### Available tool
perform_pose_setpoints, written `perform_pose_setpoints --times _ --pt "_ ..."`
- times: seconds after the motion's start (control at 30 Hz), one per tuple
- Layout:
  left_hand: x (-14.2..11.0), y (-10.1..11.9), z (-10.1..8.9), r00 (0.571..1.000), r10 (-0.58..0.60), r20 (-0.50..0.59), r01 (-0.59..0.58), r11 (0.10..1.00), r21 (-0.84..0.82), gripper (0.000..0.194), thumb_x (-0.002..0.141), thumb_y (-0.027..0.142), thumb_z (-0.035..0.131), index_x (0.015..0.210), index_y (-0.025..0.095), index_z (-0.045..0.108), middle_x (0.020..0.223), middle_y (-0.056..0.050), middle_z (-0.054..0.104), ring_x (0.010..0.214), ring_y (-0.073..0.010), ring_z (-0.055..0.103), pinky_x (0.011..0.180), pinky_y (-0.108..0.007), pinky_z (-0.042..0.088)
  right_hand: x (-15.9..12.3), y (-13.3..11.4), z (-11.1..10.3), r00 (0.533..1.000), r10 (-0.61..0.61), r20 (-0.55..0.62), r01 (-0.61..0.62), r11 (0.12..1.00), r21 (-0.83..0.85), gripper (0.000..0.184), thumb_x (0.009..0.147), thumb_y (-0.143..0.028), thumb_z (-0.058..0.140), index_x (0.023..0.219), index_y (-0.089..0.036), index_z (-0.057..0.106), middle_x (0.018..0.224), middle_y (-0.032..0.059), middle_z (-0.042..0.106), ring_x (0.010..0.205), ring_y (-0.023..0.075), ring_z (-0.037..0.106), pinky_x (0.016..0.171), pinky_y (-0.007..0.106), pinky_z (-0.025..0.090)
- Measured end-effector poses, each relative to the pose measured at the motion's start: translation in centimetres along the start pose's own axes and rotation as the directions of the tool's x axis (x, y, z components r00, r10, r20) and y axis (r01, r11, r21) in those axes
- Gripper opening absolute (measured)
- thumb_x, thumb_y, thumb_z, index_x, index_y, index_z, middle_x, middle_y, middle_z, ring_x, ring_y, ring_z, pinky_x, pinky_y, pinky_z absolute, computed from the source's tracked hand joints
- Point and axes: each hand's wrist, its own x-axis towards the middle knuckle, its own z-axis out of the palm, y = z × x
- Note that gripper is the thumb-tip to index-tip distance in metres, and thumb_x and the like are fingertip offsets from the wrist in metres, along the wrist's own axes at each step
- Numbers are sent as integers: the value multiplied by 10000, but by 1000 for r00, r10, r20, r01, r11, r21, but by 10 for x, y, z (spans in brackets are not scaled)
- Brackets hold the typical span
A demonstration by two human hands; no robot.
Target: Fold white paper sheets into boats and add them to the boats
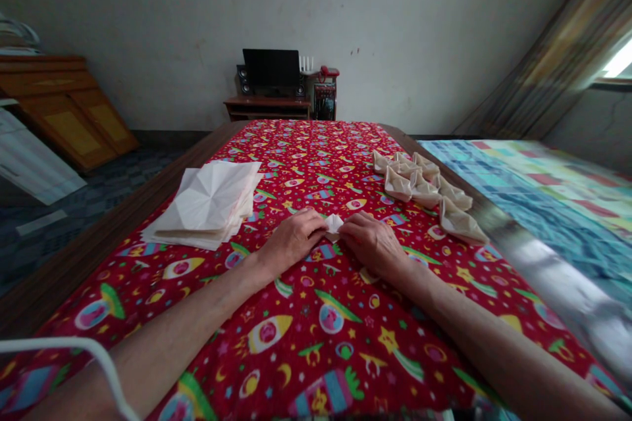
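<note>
A small folded piece of white paper is held low over the patterned red cloth, between my two hands. My left hand pinches its left side, and my right hand pinches the right side with bent fingers. Much of the paper is hidden behind the fingers. To the left lies a stack of creased white paper sheets, with fold lines meeting near the middle of the top sheet. Over on the right, several folded paper shapes with raised points stand grouped on the cloth.
The red cloth covers a long table with dark wooden edges. A white cable curves across the lower left. Beyond the table stand a monitor and speakers. A bed is at the right, a wooden cabinet at the left.
</note>
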Motion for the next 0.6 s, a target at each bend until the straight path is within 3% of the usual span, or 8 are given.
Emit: perform_pose_setpoints --times 0.27,0.6 --pt "5 -4 5 986 -161 -33 161 987 8 183 911 245 499 785 172 609 802 -17 573 797 -155 556 739 -265 449 4 -3 3 983 179 -38 -174 977 122 158 898 -245 496 869 -167 630 814 60 645 738 157 564 677 244 382" --pt "11 -7 8 968 -249 -39 248 968 -40 289 895 370 521 715 166 619 750 -12 577 743 -145 564 681 -248 419 13 -7 1 966 257 36 -255 966 -40 187 919 -289 478 883 -170 618 859 78 667 772 175 596 678 258 360"
